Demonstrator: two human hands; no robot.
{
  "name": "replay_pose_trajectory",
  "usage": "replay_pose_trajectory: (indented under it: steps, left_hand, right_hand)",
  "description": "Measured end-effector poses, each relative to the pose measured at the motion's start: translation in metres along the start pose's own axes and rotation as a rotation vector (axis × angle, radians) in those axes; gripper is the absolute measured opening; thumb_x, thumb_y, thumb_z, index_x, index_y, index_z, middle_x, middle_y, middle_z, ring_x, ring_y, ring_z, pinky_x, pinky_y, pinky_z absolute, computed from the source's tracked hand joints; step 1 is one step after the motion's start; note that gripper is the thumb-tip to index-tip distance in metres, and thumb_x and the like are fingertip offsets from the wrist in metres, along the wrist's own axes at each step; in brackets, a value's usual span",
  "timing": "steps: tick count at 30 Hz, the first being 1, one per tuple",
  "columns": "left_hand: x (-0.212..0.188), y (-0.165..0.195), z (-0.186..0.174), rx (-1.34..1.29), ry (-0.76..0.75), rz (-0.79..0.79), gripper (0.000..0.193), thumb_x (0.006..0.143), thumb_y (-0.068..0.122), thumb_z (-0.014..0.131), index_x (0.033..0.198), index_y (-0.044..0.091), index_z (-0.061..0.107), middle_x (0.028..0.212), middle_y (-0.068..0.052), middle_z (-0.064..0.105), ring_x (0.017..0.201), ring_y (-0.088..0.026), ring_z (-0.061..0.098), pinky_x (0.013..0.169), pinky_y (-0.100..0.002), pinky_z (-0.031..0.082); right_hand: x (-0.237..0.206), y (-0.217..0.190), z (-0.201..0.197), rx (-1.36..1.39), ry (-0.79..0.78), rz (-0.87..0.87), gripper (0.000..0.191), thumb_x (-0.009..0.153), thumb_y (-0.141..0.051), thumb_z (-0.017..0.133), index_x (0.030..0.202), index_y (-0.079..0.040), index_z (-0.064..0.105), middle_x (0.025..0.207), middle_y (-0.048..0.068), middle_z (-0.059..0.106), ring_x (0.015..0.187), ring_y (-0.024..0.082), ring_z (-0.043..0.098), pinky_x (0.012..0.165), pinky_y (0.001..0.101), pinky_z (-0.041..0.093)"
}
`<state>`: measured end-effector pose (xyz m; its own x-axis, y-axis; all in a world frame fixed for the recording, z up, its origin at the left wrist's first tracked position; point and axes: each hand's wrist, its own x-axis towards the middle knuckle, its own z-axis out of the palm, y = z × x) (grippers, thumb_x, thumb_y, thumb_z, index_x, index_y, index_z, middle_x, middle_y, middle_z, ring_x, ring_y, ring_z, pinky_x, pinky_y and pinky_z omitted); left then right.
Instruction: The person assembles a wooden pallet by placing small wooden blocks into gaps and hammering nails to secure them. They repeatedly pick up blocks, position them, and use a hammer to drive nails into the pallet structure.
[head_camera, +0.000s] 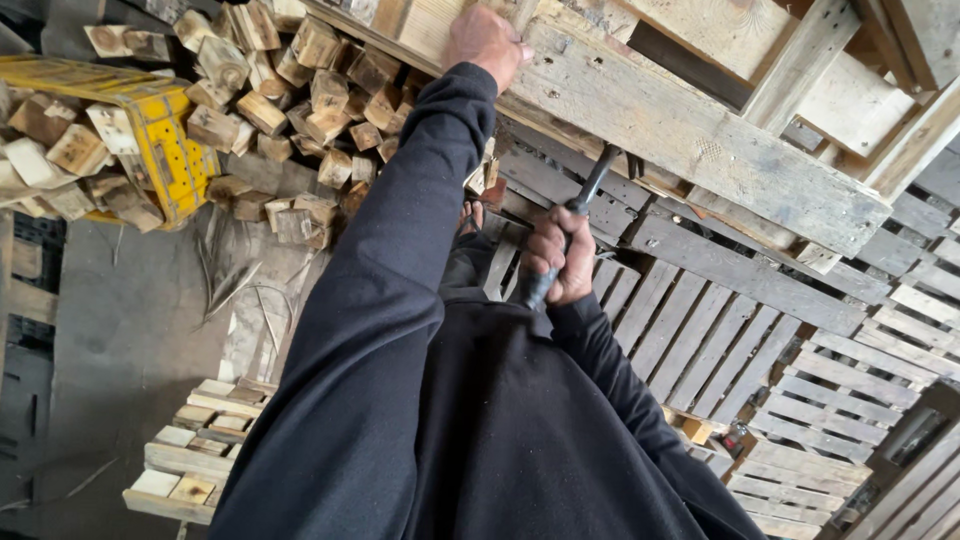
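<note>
The grey concrete floor (120, 330) carries a heap of wood blocks (290, 90), a yellow crate (165, 140), and flat pallets (800, 350) lying side by side.

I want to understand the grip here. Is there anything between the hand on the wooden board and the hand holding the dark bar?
Only the left arm's dark sleeve; left hand on the pallet board, right hand on the bar. Head view.
</note>
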<state>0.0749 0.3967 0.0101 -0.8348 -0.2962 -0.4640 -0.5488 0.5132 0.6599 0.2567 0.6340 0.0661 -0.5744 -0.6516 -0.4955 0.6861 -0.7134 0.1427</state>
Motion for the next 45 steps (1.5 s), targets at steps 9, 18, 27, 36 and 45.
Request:
replay_pose_trajectory:
  steps: [9, 18, 27, 36, 45]
  left_hand:
    - [-0.009, 0.011, -0.008, -0.105, -0.02, -0.105, 0.025, 0.083, 0.031, 0.081, 0.097, 0.01, 0.077, 0.091, -0.005, 0.077, 0.079, -0.015, 0.073, 0.079, -0.03, 0.061]
    - [0.022, 0.002, -0.007, -0.227, -0.019, -0.002, 0.025, 0.102, 0.024, 0.07, 0.106, -0.001, 0.07, 0.099, -0.016, 0.07, 0.081, -0.02, 0.058, 0.072, -0.034, 0.046]
    - [0.002, 0.057, 0.022, -0.339, 0.56, -0.45, 0.022, 0.104, 0.02, 0.048, 0.118, 0.004, 0.054, 0.108, -0.015, 0.067, 0.093, -0.03, 0.069, 0.079, -0.042, 0.054]
    - [0.001, 0.067, 0.006, -0.412, 0.521, -0.541, 0.031, 0.098, 0.02, 0.05, 0.123, 0.006, 0.059, 0.124, -0.02, 0.064, 0.115, -0.036, 0.065, 0.096, -0.047, 0.052]
    - [0.001, 0.068, -0.004, -0.394, 0.394, -0.641, 0.028, 0.106, 0.023, 0.039, 0.123, 0.011, 0.058, 0.119, -0.015, 0.072, 0.109, -0.033, 0.071, 0.094, -0.045, 0.057]
  right_hand:
    - [-0.029, -0.03, -0.007, -0.157, 0.152, 0.124, 0.017, 0.103, -0.016, 0.056, 0.088, -0.011, 0.051, 0.067, -0.003, 0.051, 0.045, 0.009, 0.05, 0.039, 0.0291, 0.048]
    - [-0.117, -0.044, 0.053, -1.355, 0.571, 0.078, 0.019, 0.091, -0.015, 0.067, 0.092, -0.006, 0.05, 0.06, 0.005, 0.054, 0.037, 0.014, 0.052, 0.033, 0.0303, 0.048]
    - [-0.084, -0.099, 0.169, -1.449, -0.519, -0.941, 0.059, 0.101, -0.068, 0.047, 0.109, -0.009, 0.048, 0.072, 0.002, 0.054, 0.056, 0.014, 0.059, 0.046, 0.0321, 0.054]
    - [-0.023, -0.109, 0.191, -2.129, 0.537, -0.078, 0.038, 0.106, -0.038, 0.056, 0.1, 0.0, 0.06, 0.07, 0.007, 0.058, 0.053, 0.013, 0.056, 0.047, 0.0296, 0.047]
    - [-0.007, -0.141, 0.19, -1.492, -0.872, -1.138, 0.058, 0.104, -0.062, 0.048, 0.118, -0.006, 0.056, 0.076, 0.012, 0.064, 0.07, 0.024, 0.069, 0.061, 0.0373, 0.061]
